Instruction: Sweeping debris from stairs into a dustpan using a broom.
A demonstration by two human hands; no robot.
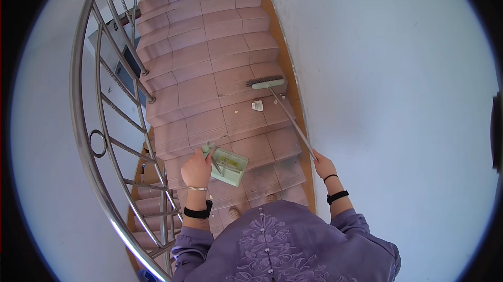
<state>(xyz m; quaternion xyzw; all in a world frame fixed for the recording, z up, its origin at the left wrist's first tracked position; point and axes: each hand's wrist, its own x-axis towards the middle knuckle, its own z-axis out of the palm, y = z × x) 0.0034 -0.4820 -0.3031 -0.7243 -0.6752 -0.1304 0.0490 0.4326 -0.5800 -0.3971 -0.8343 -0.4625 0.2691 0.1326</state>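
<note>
My left hand [196,170] is closed round the upper end of a dustpan's handle. Below it hangs the pale green dustpan [227,179], with a toothed comb edge and some yellow-green scrap inside. My right hand [325,166] grips the top of a broom's long stick. The broom [293,120] slants up and left across the steps, its pale green head with grey bristles resting on a stair near the wall. Just below the broom head lies a crumpled white piece of litter [257,105], perhaps a paper cup. Small light scraps [283,97] lie near the wall side.
Pink tiled stairs [194,90] climb away ahead of me. A curved metal railing [78,98] bounds the left side, with a lower flight seen through it. On the right rises a pale wall [377,98] with an orange-brown skirting. My shoes [234,213] show below the dustpan.
</note>
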